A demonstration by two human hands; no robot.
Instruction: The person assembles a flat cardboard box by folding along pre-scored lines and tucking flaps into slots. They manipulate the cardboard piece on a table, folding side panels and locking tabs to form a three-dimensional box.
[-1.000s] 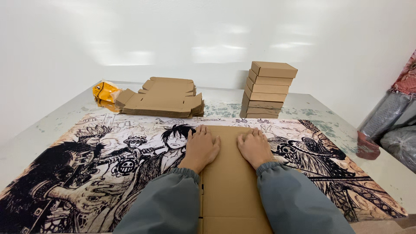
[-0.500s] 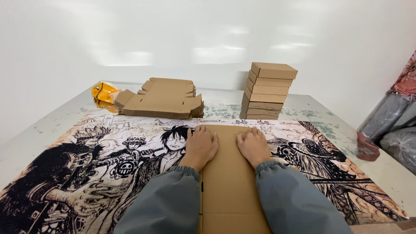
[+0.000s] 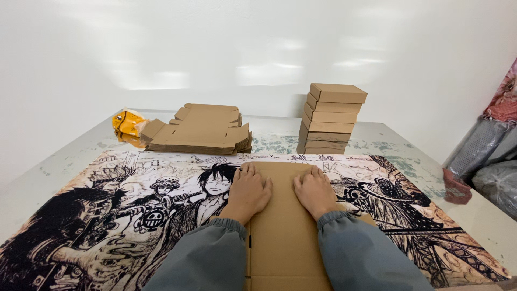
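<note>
White walls enclose the work area on the far side, and a pale, mottled table [image 3: 409,145] runs up to them. Most of the tabletop is covered by a large mat printed with black-and-cream cartoon figures [image 3: 107,215].

Work item: a flat, unfolded brown cardboard box blank [image 3: 283,237] lies on the mat directly in front of the person, its long axis running from the near edge toward the wall.

Left hand [image 3: 249,191]: palm down on the blank's left portion, fingers extended and held close together, flat against the cardboard, gripping nothing. Its outer edge sits at the blank's left border, beside a printed cartoon face.

Right hand [image 3: 315,189]: palm down on the blank's right portion, fingers likewise straight and flat, grasping nothing. The two hands lie side by side, near each other but apart, with a strip of bare cardboard between them. Both forearms wear grey-blue sleeves with gathered cuffs [image 3: 336,221].

Surrounding items:
- A stack of flat brown cardboard blanks [image 3: 202,129] rests at the far left of the mat.
- A crumpled yellow-orange plastic bag [image 3: 127,122] lies just beside that stack, on its left.
- A tall stack of folded, closed brown cardboard boxes [image 3: 329,118] stands beyond the right hand, slightly uneven.
- Grey and red fabric bundles [image 3: 493,156] sit off the table's right side.
</note>
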